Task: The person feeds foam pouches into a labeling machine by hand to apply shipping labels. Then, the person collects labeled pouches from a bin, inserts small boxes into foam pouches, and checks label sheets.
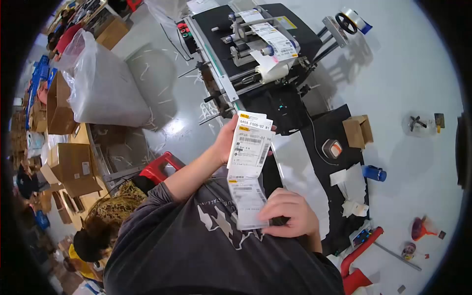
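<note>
A strip of printed shipping labels (251,147), white with yellow marks and barcodes, hangs in front of my chest. My left hand (226,142) is closed around the upper part from behind, where several labels overlap; most of its fingers are hidden. The lower label (246,201) drapes down toward my shirt. At its bottom right edge, my right hand (289,212) has its fingers bent together in a pinch on the paper. Beyond my hands stands a labelling machine (236,44) with another label strip (273,37) threaded over its rollers.
A large plastic bag (108,83) stands at the left, near open cardboard boxes (73,162). On the black bench (344,162) are a white sheet (300,172), a small carton (358,132), a blue tape roll (374,173) and crumpled paper. A red stool (160,167) is beside my left arm.
</note>
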### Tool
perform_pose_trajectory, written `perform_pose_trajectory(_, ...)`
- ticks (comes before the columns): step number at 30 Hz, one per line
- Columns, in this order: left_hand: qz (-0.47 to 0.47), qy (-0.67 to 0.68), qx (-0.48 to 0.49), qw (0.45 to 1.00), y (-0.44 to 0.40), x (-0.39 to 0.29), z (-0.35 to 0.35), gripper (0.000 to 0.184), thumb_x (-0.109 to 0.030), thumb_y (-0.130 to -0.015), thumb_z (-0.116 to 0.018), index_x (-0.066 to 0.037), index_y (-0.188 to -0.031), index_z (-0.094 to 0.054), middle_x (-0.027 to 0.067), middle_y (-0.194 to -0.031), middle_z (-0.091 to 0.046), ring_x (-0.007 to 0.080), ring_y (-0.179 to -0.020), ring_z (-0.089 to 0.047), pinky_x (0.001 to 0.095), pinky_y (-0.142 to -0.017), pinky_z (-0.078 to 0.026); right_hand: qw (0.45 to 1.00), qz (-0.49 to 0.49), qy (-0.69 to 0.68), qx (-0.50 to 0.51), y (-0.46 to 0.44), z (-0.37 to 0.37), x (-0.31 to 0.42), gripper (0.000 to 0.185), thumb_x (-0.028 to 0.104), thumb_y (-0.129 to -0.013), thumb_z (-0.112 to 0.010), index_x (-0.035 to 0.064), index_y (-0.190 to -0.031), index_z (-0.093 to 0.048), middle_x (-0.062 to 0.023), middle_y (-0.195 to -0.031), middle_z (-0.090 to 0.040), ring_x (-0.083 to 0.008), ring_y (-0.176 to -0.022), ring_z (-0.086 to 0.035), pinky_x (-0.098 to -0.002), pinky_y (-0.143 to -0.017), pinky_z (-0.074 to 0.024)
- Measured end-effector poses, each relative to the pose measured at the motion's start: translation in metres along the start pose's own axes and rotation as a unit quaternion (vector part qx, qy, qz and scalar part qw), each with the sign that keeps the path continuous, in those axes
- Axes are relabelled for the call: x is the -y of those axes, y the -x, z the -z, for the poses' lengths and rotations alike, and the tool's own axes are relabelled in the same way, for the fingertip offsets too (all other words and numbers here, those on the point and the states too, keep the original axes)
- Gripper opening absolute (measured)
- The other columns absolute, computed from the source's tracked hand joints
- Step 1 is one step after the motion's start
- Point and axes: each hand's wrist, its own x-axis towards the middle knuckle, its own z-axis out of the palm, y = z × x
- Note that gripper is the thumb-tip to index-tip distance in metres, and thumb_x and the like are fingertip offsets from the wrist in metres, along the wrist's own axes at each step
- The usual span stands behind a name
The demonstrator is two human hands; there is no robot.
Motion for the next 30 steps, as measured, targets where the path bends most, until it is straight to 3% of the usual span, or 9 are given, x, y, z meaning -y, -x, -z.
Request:
perform_pose_trajectory(3, 0.001, -0.004, -0.023, 1.000, -0.014, 0.006, 0.002, 0.101, -0.068, -0.100, -0.051, 0.005, -0.165, -0.026, 0.0247, -0.162, -0.045, 0.0522, -0.134, -0.057, 0.0704, -0.122, -0.032, 0.982, -0.042, -0.182, -0.019, 0.011, 0.017, -0.015, 0.021, 0.007, -0.082, -0.084, 0.0046, -0.101, -0.075, -0.0095, -0.103, -0.076, -0.0238, -0.089, -0.064, -0.0335, -0.086, -0.0508)
perform_pose_trajectory(5, 0.021, -0.015, -0.021, 0.999, -0.017, 0.011, 0.005, 0.092, -0.065, -0.103, -0.051, 0.001, -0.163, -0.033, 0.0259, -0.160, -0.047, 0.0511, -0.133, -0.059, 0.0714, -0.117, -0.038, 0.962, -0.064, -0.262, -0.044, 0.024, 0.020, -0.045, 0.023, 0.008, -0.084, -0.082, 0.0040, -0.106, -0.074, -0.0117, -0.108, -0.075, -0.0240, -0.093, -0.064, -0.0334, -0.089, -0.0498)
perform_pose_trajectory(8, 0.035, -0.031, -0.019, 0.999, -0.017, 0.015, 0.009, 0.083, -0.063, -0.105, -0.050, -0.003, -0.162, -0.040, 0.0271, -0.159, -0.049, 0.0501, -0.132, -0.061, 0.0723, -0.112, -0.044, 0.948, -0.030, -0.265, -0.172, 0.027, 0.022, -0.069, 0.032, 0.002, -0.086, -0.073, 0.0031, -0.117, -0.069, -0.0161, -0.125, -0.068, -0.0247, -0.107, -0.061, -0.0330, -0.093, -0.0474)
perform_pose_trajectory(12, 0.051, -0.082, -0.163, 0.982, -0.002, 0.025, 0.024, 0.077, -0.058, -0.107, -0.049, -0.001, -0.158, -0.043, 0.0256, -0.150, -0.059, 0.0446, -0.120, -0.069, 0.0615, -0.105, -0.055, 0.979, -0.092, -0.066, -0.167, 0.029, 0.027, -0.079, 0.045, 0.002, -0.081, -0.066, 0.0007, -0.126, -0.062, -0.0202, -0.144, -0.056, -0.0318, -0.123, -0.055, -0.0401, -0.105, -0.0439)
perform_pose_trajectory(15, 0.055, -0.126, -0.196, 0.971, 0.012, 0.029, 0.040, 0.073, -0.055, -0.108, -0.049, -0.001, -0.156, -0.045, 0.0242, -0.146, -0.062, 0.0420, -0.117, -0.071, 0.0561, -0.101, -0.058, 0.987, -0.075, 0.062, -0.126, 0.020, 0.023, -0.081, 0.052, 0.003, -0.078, -0.068, 0.0035, -0.130, -0.062, -0.0211, -0.153, -0.048, -0.0386, -0.136, -0.047, -0.0474, -0.115, -0.0392)
perform_pose_trajectory(17, 0.061, -0.173, -0.222, 0.957, 0.014, 0.030, 0.044, 0.069, -0.052, -0.109, -0.049, 0.000, -0.154, -0.047, 0.0229, -0.142, -0.066, 0.0393, -0.113, -0.073, 0.0508, -0.097, -0.061, 0.970, -0.078, 0.230, -0.026, 0.013, 0.022, -0.071, 0.060, 0.006, -0.075, -0.074, 0.0063, -0.134, -0.061, -0.0215, -0.160, -0.038, -0.0440, -0.150, -0.035, -0.0515, -0.123, -0.0318)
perform_pose_trajectory(23, 0.081, -0.188, -0.264, 0.942, 0.019, 0.040, 0.029, 0.063, -0.047, -0.109, -0.049, 0.000, -0.151, -0.050, 0.0211, -0.139, -0.067, 0.0364, -0.113, -0.073, 0.0477, -0.093, -0.062, 0.947, -0.118, 0.296, 0.028, 0.011, 0.005, -0.056, 0.061, 0.008, -0.077, -0.078, 0.0073, -0.136, -0.063, -0.0221, -0.168, -0.027, -0.0450, -0.156, -0.025, -0.0523, -0.124, -0.0295)
perform_pose_trajectory(28, 0.082, -0.168, -0.218, 0.958, 0.009, 0.042, 0.026, 0.061, -0.045, -0.110, -0.049, 0.000, -0.151, -0.050, 0.0208, -0.137, -0.068, 0.0367, -0.116, -0.072, 0.0494, -0.096, -0.060, 0.956, -0.074, 0.266, -0.100, 0.009, -0.002, -0.057, 0.050, 0.013, -0.082, -0.081, 0.0061, -0.129, -0.067, -0.0232, -0.167, -0.033, -0.0437, -0.156, -0.028, -0.0543, -0.125, -0.0268)
perform_pose_trajectory(30, 0.091, -0.178, -0.233, 0.952, 0.006, 0.042, 0.020, 0.061, -0.046, -0.110, -0.049, 0.000, -0.151, -0.051, 0.0204, -0.136, -0.068, 0.0356, -0.116, -0.072, 0.0493, -0.097, -0.059, 0.961, -0.058, 0.221, -0.158, 0.017, -0.005, -0.087, 0.051, 0.011, -0.084, -0.079, 0.0028, -0.133, -0.066, -0.0227, -0.167, -0.035, -0.0433, -0.154, -0.033, -0.0519, -0.123, -0.0304)
